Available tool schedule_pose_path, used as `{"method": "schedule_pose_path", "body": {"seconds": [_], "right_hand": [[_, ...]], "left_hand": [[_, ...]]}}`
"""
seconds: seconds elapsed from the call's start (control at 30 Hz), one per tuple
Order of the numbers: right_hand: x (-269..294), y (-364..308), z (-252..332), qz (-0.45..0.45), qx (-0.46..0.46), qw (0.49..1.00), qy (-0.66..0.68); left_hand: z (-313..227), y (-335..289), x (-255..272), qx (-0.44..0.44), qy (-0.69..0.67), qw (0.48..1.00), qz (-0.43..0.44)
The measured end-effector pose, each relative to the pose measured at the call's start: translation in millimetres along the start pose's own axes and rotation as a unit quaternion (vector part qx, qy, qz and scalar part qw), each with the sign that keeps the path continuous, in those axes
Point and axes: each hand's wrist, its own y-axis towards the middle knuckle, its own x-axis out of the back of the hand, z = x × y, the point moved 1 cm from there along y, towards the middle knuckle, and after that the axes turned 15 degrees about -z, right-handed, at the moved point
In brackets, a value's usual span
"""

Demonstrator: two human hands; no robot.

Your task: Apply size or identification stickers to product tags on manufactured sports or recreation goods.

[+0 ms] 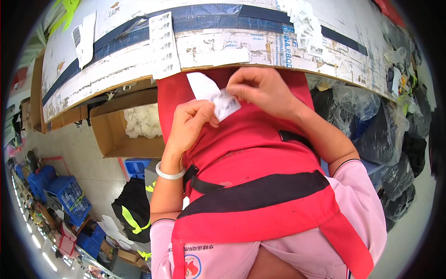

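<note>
Lettered table (260, 49); label (226, 109) (blurred) in fingers (205, 110).

The white strip between the hands (202, 86) looks like smooth, dull paper, and so does the label sheet (163, 44) lying on the table (116, 67). That table's white top is scuffed and rough, but the dark blue tape (209, 22) on it shines. I see a dull red cloth apron (260, 158) over a soft pink cloth shirt (362, 204). The white bracelet (170, 173) is smooth and glossy. The bags (378, 135) are crinkly, shiny plastic, the box (109, 135) is plain dull cardboard, and the blue basket (69, 200) is hard plastic.
</note>
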Motion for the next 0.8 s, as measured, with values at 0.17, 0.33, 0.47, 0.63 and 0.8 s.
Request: {"method": "schedule_pose_path", "body": {"seconds": [0.17, 0.33, 0.47, 0.63, 0.8], "right_hand": [[31.9, 38.8, -13.7, -0.086, -0.063, 0.994, -0.022], [34.9, 50.4, -10.2, -0.096, -0.071, 0.992, -0.036], [31.0, 55.8, -12.5, -0.087, -0.069, 0.993, -0.026], [30.0, 57.9, -13.7, -0.088, -0.081, 0.992, -0.041], [29.2, 57.8, -14.8, -0.092, -0.077, 0.992, -0.049]], "left_hand": [[0.1, 3.2, 4.6, -0.045, 0.054, 0.997, -0.018], [-2.3, 4.0, 1.6, -0.06, 0.062, 0.996, -0.033], [0.3, 6.4, 1.7, -0.038, 0.048, 0.998, -0.021], [0.5, 7.3, 3.7, -0.027, 0.056, 0.998, -0.012], [2.2, 7.4, 2.7, -0.025, 0.059, 0.998, -0.008]]}}
